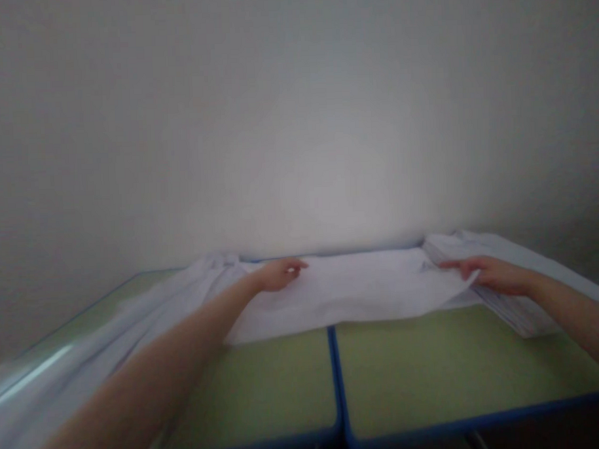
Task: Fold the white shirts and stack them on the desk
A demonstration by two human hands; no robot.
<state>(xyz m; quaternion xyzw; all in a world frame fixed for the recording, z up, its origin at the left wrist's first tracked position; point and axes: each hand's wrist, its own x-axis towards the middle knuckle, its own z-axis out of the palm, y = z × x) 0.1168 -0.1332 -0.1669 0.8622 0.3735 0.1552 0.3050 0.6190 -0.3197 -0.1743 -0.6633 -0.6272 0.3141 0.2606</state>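
Holding white cloth [360, 284] on tables [432, 364]

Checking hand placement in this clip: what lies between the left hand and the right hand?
The head view shows only the spread white cloth stretching between the left hand and the right hand, nothing else on it there.

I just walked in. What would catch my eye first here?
A white cloth lies spread along the far edge of two green tabletops, against the wall. The left hand and the right hand rest on it, far apart. A stack of white cloths sits beside the right one.
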